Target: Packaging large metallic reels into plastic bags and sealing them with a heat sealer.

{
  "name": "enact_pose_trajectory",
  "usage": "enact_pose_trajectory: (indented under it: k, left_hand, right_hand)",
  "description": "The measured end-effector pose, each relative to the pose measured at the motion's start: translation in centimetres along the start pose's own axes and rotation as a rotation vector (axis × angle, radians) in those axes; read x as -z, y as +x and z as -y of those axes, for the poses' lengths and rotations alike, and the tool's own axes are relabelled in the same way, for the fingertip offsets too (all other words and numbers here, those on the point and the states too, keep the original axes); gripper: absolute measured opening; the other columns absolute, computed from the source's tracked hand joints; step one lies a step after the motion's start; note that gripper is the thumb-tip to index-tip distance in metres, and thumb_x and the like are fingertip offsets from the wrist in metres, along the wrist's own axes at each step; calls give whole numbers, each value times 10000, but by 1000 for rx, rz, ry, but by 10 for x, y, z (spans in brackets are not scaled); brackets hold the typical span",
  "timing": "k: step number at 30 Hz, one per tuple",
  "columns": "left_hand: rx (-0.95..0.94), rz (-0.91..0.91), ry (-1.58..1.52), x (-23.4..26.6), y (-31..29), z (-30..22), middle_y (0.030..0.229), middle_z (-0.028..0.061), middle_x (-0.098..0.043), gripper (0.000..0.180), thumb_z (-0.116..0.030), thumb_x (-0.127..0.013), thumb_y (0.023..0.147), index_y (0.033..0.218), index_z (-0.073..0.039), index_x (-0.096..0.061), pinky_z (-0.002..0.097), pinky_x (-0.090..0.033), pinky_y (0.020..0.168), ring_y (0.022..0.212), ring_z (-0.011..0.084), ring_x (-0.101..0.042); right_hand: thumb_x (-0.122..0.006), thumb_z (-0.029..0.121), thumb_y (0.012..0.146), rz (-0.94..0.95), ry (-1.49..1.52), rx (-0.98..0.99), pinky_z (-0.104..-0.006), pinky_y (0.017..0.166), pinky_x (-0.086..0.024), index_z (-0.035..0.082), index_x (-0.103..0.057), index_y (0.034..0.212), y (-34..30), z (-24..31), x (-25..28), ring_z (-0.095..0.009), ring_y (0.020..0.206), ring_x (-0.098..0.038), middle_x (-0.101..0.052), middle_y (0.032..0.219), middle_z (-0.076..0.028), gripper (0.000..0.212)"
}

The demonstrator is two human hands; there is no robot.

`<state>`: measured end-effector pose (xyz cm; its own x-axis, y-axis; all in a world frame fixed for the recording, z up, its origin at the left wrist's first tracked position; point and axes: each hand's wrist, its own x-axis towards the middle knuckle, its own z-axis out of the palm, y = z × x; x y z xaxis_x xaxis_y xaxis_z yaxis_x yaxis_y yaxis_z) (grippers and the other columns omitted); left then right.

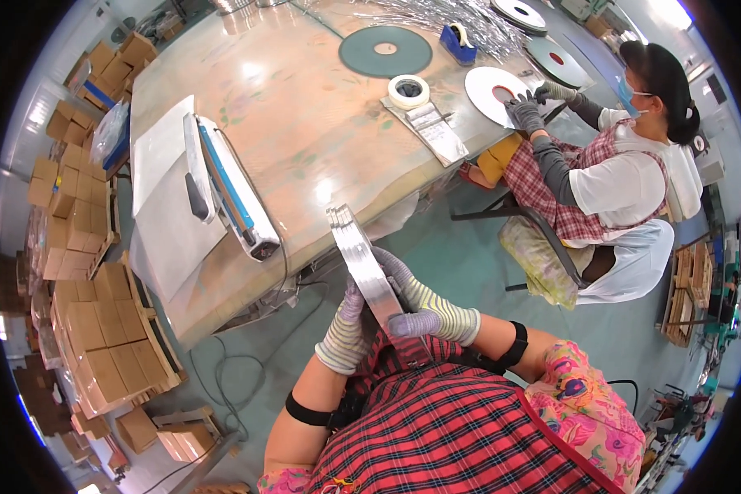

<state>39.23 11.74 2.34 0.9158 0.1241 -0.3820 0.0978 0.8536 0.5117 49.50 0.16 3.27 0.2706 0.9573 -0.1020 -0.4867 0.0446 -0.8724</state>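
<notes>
A silver, disc-shaped roll (358,255) stands nearly edge-on in front of my chest, its far end just over the near edge of the table. Its shiny rim looks layered. My left hand (346,331), in a striped knit glove, presses against its left side, with the fingers partly hidden. My right hand (424,306), gloved alike, grips the right side, the thumb lying across the rim. The roll's lower end drops toward my red plaid apron (436,412).
A heat sealer (230,193) lies on the table (305,140) beside white sheets (169,198). Farther off are a tape roll (408,92), a green disc (384,51) and a blue tape dispenser (459,45). A seated co-worker (601,173) handles a white reel (484,92). Cartons (107,337) stand left.
</notes>
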Motion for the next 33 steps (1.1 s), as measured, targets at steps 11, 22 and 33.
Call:
enact_pose_trajectory:
  k: [11,22,33]
  left_hand:
    - [13,-56,24,2,18,-6,1130,38,-523,813,-593,-705,642,1255,-144,-415,400,-437,952,1072,230,-513]
    - [78,-36,44,26,33,-46,1174,49,-493,844,-650,-666,644,1257,-133,-404,406,-415,966,1116,241,-478]
    - [152,17,11,34,84,-80,1101,27,-533,760,-630,-673,657,1198,-138,-462,380,-443,916,1049,207,-516]
  right_hand:
    - [-740,458,667,-38,-9,9,-345,1099,-87,21,44,1430,9,8,10,-272,1372,-55,-75,1470,-188,1178]
    - [-716,477,666,-109,29,-41,-362,1100,-118,26,7,1432,54,7,-3,-255,1362,-131,-155,1451,-149,1146]
    - [-730,481,645,-210,40,-45,-355,1100,-116,-6,3,1424,96,24,14,-279,1367,-103,-132,1453,-184,1175]
